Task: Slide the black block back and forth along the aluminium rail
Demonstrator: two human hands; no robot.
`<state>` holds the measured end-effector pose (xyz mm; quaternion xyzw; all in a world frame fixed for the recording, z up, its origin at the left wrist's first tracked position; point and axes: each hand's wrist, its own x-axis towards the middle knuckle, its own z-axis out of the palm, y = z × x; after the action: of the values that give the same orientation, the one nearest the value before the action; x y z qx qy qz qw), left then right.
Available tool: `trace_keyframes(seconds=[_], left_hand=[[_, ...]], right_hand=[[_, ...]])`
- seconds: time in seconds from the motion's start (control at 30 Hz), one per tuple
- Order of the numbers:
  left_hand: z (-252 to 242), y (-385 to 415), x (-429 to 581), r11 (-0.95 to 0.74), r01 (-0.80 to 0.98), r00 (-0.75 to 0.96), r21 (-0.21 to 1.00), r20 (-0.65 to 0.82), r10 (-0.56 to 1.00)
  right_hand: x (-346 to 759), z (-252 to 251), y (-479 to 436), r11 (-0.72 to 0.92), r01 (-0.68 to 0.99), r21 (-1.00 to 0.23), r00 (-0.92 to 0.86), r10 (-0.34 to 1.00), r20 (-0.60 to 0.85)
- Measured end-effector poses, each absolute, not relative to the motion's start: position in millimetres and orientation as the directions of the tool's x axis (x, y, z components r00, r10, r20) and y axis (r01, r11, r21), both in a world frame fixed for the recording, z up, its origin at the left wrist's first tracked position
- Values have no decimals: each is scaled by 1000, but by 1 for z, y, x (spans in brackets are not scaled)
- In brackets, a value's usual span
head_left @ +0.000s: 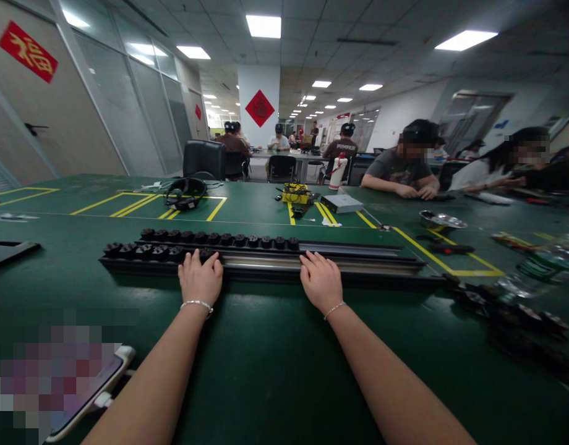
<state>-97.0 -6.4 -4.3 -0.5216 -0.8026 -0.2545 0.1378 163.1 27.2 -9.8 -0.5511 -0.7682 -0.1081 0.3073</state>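
Observation:
A long black power track rail [261, 262] with a metallic channel lies across the table in front of me. Black socket modules [143, 251] fill the left part of its channel. My left hand [201, 283] is closed over the rail at the last of these modules, its fingers partly covering them. Farther right, my right hand [322, 283] grips the same rail along its bare channel, fingertips over the top. Just behind lies a second black rail [354, 248] carrying a row of similar modules [239, 240]. The undersides of both hands are hidden.
Loose black modules [528, 314] lie at the right, near a plastic bottle [551, 266]. A phone [92, 392] sits front left. Behind the rails are a black headset [186, 194], a yellow object [296, 193], a white box [342, 203] and a metal bowl [442, 220]. People sit beyond.

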Motion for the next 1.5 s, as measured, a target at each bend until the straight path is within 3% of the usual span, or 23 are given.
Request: trace_keyframes(seconds=[1.5], left_hand=[[9,-10,-97,398,877,-475,269,369,799]], right_hand=[[164,-9,25,381,901,-206,-198,785,587]])
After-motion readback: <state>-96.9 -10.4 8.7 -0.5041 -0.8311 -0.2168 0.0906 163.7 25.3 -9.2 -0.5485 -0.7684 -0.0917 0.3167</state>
